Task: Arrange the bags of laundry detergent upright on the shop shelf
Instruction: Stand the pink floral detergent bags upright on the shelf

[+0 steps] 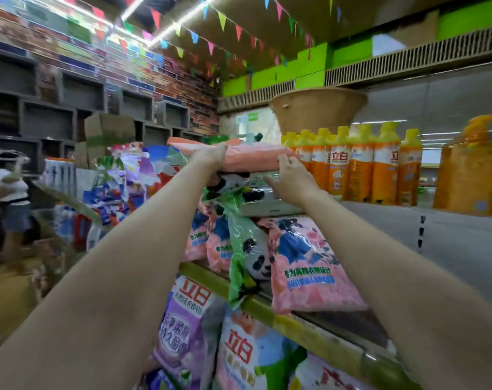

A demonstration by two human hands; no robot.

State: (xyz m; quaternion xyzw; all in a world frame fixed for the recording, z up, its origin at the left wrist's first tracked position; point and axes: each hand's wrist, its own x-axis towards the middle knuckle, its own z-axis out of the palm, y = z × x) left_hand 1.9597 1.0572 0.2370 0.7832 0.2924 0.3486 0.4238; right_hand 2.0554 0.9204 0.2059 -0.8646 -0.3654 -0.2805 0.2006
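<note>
Reaching up to the top of the stack, we're at the pick-up step: a pink bag (239, 156) of detergent lies flat on a green panda bag (239, 190), which itself lies flat on more bags, approx level w/ the upper shelf (450, 220) that carries the orange bottles (360, 170) just to the right. Neither flat bag is upright yet, so the job looks early to mid-way. Below them, a pink floral bag (309, 266) and a green bag w/ a panda (247, 263) lean forward over the yellow-green shelf edge (301, 319); purple and pink bags (211, 333) stand on the shelf under that.

Left hand (211, 157): fingers curled over the near left edge of the pink bag, gripping it. Right hand (291, 175): at the bag's right end, fingertips hooked on its lower edge, thumb low against the green bag beneath. It looks like a pinch, but we can't tell how firm, since the frame is blurred there. The hands are apart, one at each end of the bag.

Next move, as we judge it: lift the pink bag clear w/o dragging the slippery bag under it, turn it to stand on its base, and set it on a shelf. Risk: the stack below slumps.
</note>
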